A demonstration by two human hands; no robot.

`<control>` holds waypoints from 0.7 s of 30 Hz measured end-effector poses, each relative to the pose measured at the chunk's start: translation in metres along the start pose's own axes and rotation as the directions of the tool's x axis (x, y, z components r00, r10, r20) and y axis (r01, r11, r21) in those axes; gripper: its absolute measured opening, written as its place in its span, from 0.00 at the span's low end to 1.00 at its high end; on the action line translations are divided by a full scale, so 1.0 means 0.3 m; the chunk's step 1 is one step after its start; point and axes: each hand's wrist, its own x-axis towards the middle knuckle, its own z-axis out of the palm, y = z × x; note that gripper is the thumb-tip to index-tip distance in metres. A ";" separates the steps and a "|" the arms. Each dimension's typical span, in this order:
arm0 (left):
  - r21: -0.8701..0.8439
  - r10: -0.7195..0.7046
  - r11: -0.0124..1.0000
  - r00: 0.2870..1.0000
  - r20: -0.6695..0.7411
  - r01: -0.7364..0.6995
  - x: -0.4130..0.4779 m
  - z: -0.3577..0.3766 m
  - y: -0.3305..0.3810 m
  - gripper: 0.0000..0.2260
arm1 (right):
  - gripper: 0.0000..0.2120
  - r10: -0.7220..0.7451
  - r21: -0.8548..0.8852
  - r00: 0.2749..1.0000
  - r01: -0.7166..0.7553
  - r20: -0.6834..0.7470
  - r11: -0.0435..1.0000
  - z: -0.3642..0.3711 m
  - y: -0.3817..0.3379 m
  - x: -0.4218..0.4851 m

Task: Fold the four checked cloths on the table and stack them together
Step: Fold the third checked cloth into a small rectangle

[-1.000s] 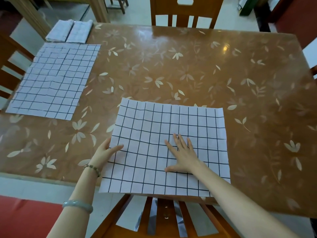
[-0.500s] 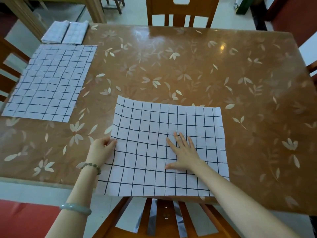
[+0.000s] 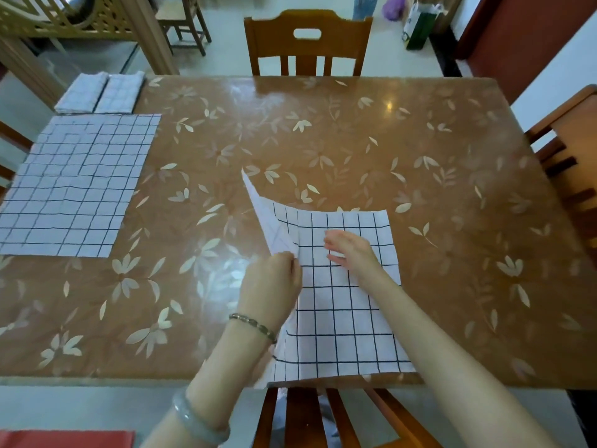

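Now, closest to you, the checked cloth (image 3: 342,305) you are working on reaches the near edge of the table (image 3: 420,156), just above the back of the near chair (image 3: 307,415). Its right and far edges lie flat. Its left side is lifted and turned over toward the right, pale underside showing, with one corner standing up.

To the left of this cloth the tabletop is bare out to the near left corner. To the right it is bare out to the right edge, where another chair (image 3: 568,150) stands.

Your left hand (image 3: 274,282) is curled round the raised left edge and grips it. Your right hand (image 3: 352,250) rests on the middle of the same cloth with its fingers bent. It is blurred, so you cannot tell whether they pinch the fabric or only press on it.

Farther off at the left edge, a second cloth (image 3: 74,185) lies spread flat. Just beyond it, at the far left corner, two folded cloths (image 3: 100,92) sit side by side. The far chair (image 3: 307,43) stands at the far edge.
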 end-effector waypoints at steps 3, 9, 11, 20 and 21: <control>0.011 0.063 0.998 0.996 0.060 -0.064 0.006 0.071 0.116 0.16 | 0.18 0.081 0.103 0.992 -0.092 0.100 0.990 -0.007 -0.066 -0.020; 0.014 0.196 0.980 0.968 0.157 -0.200 0.015 0.170 0.281 0.16 | 0.10 0.017 0.112 0.994 -0.029 0.110 0.993 -0.104 -0.108 -0.042; -0.055 0.214 0.976 0.968 0.132 -0.209 0.019 0.196 0.286 0.22 | 0.11 -0.027 -0.024 0.997 0.025 -0.069 0.999 -0.154 -0.089 -0.012; -0.041 0.256 0.966 0.965 0.054 -0.254 0.150 0.396 -0.091 0.22 | 0.02 0.044 -0.296 0.963 -0.126 -0.267 0.947 -0.337 0.096 0.130; -0.008 0.262 0.965 0.957 0.129 -0.263 0.160 0.415 -0.113 0.30 | 0.02 0.047 -0.312 0.959 -0.137 -0.281 0.940 -0.345 0.111 0.142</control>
